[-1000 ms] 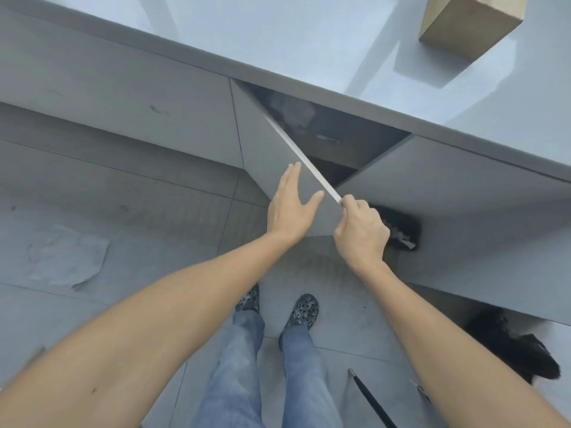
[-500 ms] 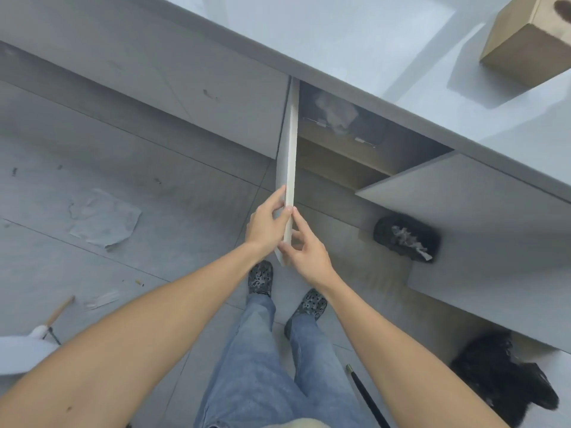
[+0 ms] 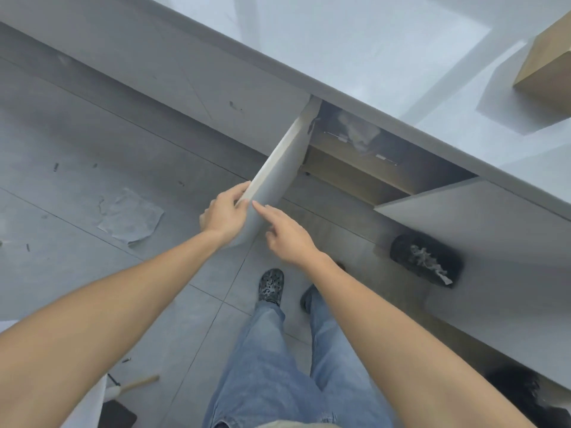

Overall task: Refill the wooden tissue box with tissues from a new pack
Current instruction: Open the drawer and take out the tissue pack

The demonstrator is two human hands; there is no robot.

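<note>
Grey door panel [image 3: 278, 174] has swung wider since half a second ago, we see. Our left hand [image 3: 224, 216] stays clamped on its free edge; our right hand [image 3: 285, 233] has let go, fingers loose and apart, just beside it. Farther off, the wooden tissue box [image 3: 547, 64] sits on the counter [image 3: 355, 47].
</note>
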